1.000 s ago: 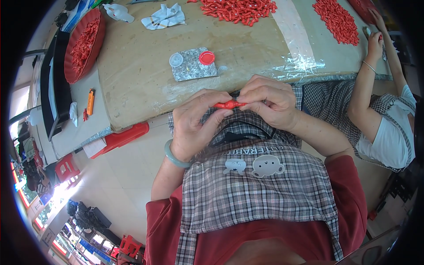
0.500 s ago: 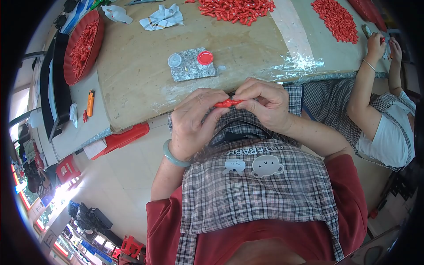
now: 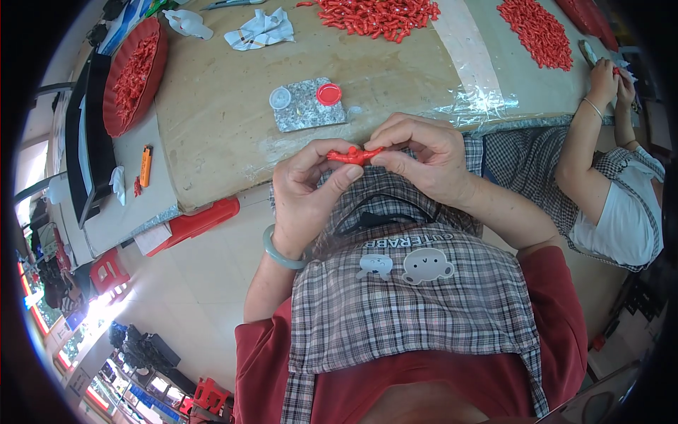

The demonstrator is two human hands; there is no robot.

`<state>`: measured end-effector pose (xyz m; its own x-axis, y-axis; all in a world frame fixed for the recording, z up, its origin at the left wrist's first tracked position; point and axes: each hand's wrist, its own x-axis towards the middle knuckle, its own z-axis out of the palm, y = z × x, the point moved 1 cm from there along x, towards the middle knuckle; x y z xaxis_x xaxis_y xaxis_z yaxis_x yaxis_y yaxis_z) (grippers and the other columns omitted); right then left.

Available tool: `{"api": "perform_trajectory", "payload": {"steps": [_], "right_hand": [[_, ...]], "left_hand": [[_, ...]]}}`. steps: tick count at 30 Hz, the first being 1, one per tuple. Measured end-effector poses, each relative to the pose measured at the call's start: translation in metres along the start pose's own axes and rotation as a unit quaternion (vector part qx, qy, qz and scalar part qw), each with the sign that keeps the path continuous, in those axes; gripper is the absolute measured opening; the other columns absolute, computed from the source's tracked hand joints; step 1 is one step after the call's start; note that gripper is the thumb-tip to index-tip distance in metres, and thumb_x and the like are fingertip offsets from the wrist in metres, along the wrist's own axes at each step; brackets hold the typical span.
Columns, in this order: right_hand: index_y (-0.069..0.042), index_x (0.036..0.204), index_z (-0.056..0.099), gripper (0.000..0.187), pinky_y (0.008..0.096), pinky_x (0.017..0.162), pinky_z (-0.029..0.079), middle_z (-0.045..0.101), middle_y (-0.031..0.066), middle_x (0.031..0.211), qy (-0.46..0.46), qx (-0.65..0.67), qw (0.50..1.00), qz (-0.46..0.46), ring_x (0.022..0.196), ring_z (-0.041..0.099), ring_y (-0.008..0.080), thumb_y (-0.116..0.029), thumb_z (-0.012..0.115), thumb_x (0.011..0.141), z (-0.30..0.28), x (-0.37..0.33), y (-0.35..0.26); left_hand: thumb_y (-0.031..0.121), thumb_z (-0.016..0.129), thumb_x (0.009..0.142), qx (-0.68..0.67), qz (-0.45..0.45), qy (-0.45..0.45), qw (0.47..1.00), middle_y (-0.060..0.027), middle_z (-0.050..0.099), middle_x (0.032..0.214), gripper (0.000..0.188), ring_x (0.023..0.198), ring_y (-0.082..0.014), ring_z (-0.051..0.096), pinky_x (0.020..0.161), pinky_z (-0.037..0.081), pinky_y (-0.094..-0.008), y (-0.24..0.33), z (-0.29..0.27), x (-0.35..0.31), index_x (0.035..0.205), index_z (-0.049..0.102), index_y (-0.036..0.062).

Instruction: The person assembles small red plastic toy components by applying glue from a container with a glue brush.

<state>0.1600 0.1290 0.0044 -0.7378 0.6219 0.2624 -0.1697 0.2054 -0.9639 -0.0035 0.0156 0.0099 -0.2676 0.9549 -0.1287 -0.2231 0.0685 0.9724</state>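
Observation:
A small red figure-like piece [image 3: 355, 155] is held level between my two hands, just past the table's near edge. My left hand [image 3: 311, 180] pinches its left part with thumb and fingers, and my right hand [image 3: 424, 155] grips its right tip. Beyond them on the table lies a speckled grey stone slab [image 3: 308, 116]. It carries a whitish round cap [image 3: 280, 97] on its left and a red round cap [image 3: 329, 94] on its right; what is in the caps is too small to make out.
A heap of similar red pieces [image 3: 381, 15] lies at the far side, another heap [image 3: 537, 35] to its right. On the left are a red basin [image 3: 157, 71] of pieces, an orange lighter [image 3: 145, 165], a white bottle [image 3: 187, 23] and a crumpled cloth [image 3: 260, 30]. A co-worker's hands [image 3: 613, 83] work at far right.
The red piece has turned and come up slightly, showing more of its shape. My left fingers have opened out around it. The co-worker's hands have come together.

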Motion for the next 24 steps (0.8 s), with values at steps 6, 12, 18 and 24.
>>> {"api": "perform_trajectory", "payload": {"steps": [6, 12, 18, 24], "right_hand": [[0.001, 0.102, 0.070, 0.023, 0.0253, 0.072, 0.057, 0.070, 0.0126, 0.097, -0.027, -0.041, 0.999, 0.003, 0.084, 0.069, 0.0165, 0.004, 0.074, 0.080, -0.004, 0.005, -0.004], [-0.001, 0.105, 0.071, 0.028, 0.0263, 0.073, 0.058, 0.071, 0.0121, 0.099, -0.053, -0.092, 0.994, -0.016, 0.084, 0.070, 0.0176, 0.002, 0.077, 0.078, -0.007, 0.009, -0.009], [-0.001, 0.108, 0.071, 0.030, 0.0263, 0.073, 0.058, 0.071, 0.0124, 0.101, -0.063, -0.076, 0.995, 0.006, 0.085, 0.070, 0.0179, 0.000, 0.077, 0.078, -0.010, 0.008, -0.012], [-0.001, 0.104, 0.072, 0.023, 0.0270, 0.070, 0.057, 0.072, 0.0126, 0.096, -0.063, -0.095, 0.993, -0.013, 0.083, 0.070, 0.0182, 0.004, 0.071, 0.081, -0.014, 0.007, -0.008]], "left_hand": [[-0.002, 0.071, 0.087, -0.019, -0.009, -0.008, 1.000, -0.0084, 0.067, 0.101, 0.025, 0.093, -0.0139, 0.067, 0.078, 0.054, -0.0222, -0.001, -0.001, 0.001, 0.110, 0.063, -0.0072], [-0.001, 0.070, 0.088, -0.029, -0.013, -0.010, 0.999, -0.0094, 0.068, 0.101, 0.026, 0.094, -0.0141, 0.067, 0.078, 0.054, -0.0221, -0.002, -0.002, 0.001, 0.111, 0.061, -0.0075], [-0.001, 0.070, 0.088, -0.038, -0.021, -0.007, 0.999, -0.0101, 0.068, 0.102, 0.025, 0.094, -0.0142, 0.067, 0.078, 0.054, -0.0222, -0.004, -0.002, 0.002, 0.111, 0.061, -0.0077], [-0.002, 0.071, 0.087, -0.009, -0.019, -0.010, 1.000, -0.0090, 0.068, 0.101, 0.024, 0.094, -0.0142, 0.067, 0.079, 0.054, -0.0229, -0.003, 0.001, 0.002, 0.109, 0.062, -0.0076]]}}
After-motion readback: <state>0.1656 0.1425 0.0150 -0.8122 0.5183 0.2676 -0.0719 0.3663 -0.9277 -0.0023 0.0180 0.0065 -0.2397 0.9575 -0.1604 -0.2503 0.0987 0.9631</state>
